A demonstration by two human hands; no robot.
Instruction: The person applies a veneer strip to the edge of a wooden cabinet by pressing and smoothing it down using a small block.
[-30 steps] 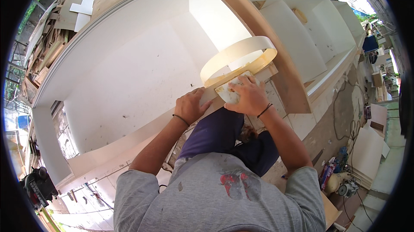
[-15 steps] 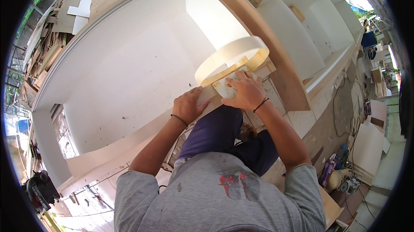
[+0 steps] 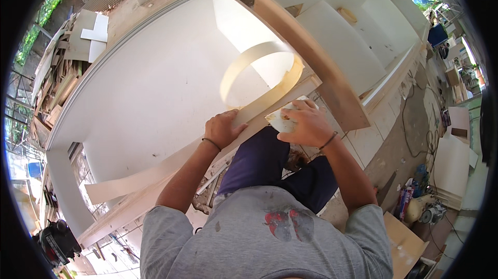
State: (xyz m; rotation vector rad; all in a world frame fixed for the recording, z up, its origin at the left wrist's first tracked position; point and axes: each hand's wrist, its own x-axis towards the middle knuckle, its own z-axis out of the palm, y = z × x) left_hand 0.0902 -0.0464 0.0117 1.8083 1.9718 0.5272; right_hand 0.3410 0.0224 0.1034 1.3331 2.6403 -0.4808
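Nearest the camera were your grey shirt (image 3: 270, 237) with its one red stain and your dark blue trouser legs (image 3: 270, 167). Both your forearms reached up from there, each with one thin band at the wrist.

Your left hand (image 3: 224, 127) lay flat, fingers together, pressing on the long pale edging strip (image 3: 155, 172) where it ran along the front edge of the big white cabinet (image 3: 150, 87). Your right hand (image 3: 303, 123) was curled over one small white block (image 3: 277, 121), gripping it just beside the same strip; whether the block touched the strip I could not tell, since your fingers hid the contact.

There was one strip only. From your left hand it trailed down to the left along the cabinet's edge, and beyond your hands it rose free in one open loop (image 3: 259, 74) over the white panel.

Just past the loop stood one brown wooden board (image 3: 311, 56), tilted across the cabinet, with two white shelf panels (image 3: 342, 40) behind it.

To your right, on the floor (image 3: 410, 123), lay black cables, and lower down a cluster of bottles and one small power tool (image 3: 429, 215). At the lower left sat one black machine (image 3: 54, 240). Far off at the upper left lay a heap of offcut boards (image 3: 78, 45).
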